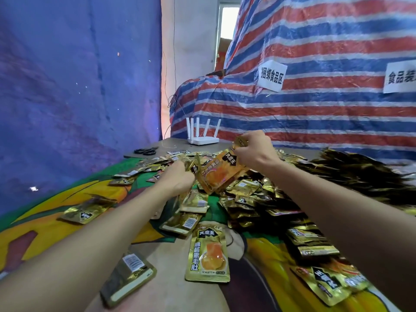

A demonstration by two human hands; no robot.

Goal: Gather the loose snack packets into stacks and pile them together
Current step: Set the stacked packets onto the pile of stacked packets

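Many gold snack packets lie loose in a heap (247,194) across the middle and right of the table. My left hand (177,176) is closed on a fanned stack of packets (219,174) held above the heap, its orange fronts facing me. My right hand (252,149) pinches a single gold packet (239,141) just above the far end of that stack. A neat stack (208,255) lies face up near me, and another stack (127,278) lies face down at the lower left.
A colourful printed cloth (51,212) covers the table. A white router (203,139) and black scissors (145,151) sit at the far edge. A striped tarp (315,109) rises behind, a blue sheet (67,86) on the left. Dark packets (360,176) pile at the right.
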